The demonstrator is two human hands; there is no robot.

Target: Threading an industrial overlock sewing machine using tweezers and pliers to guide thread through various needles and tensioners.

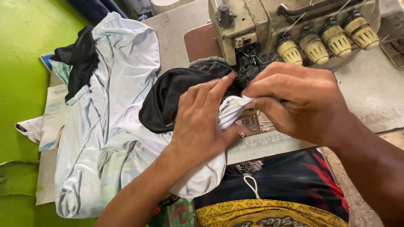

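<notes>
My left hand (200, 122) presses down on a pale blue-white garment (113, 105) with a black lining part (172, 94), pinching a bunched white edge (231, 110) of it. From the other side, my right hand (296, 101) grips the same bunched edge with thumb and fingers. Both hands sit right in front of the needle area (250, 65) of a worn beige overlock sewing machine (252, 25). The fabric under my palms is hidden.
Yellowish tension knobs (324, 42) line the machine's front. A grey machine table (370, 88) carries a ruler strip (265, 143) along its edge. Papers (50, 117) lie at the left by a green wall (21, 63). My lap shows dark shorts.
</notes>
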